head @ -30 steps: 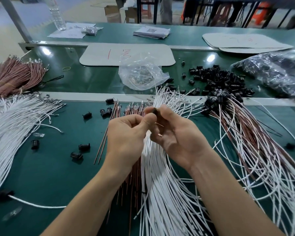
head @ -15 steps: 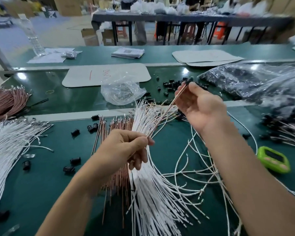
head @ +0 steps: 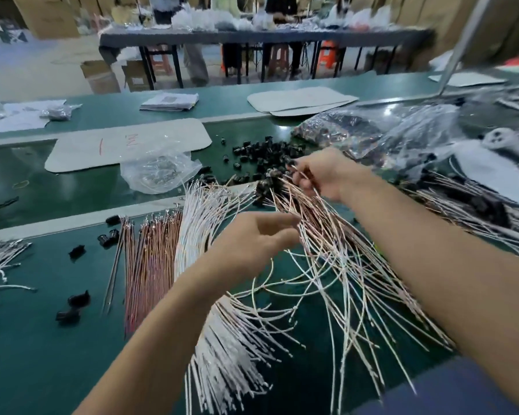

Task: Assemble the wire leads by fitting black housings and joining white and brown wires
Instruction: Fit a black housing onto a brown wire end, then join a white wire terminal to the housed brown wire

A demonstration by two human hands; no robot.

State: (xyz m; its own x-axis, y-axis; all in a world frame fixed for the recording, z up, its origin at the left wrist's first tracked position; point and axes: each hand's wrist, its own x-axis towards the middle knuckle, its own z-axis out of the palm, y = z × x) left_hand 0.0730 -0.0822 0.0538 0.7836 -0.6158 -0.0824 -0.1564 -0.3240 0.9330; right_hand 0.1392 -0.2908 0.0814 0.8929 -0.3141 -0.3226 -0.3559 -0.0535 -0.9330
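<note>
Head view: right hand (head: 324, 172) curls its fingers round the housing end of the finished leads (head: 342, 253), heaped right of centre. Left hand (head: 261, 238) is loosely curled beside them; cannot tell if it holds anything. Big bundles of white wires (head: 198, 217) and brown wires (head: 153, 256), plus loose black housings (head: 264, 155), are unassembled. Judged far from done.

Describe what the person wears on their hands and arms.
Nothing on the left hand or right hand: no gloves, rings or watch visible. The left forearm and right forearm are uncovered. A dark blue sleeve shows at the right upper arm.
</note>
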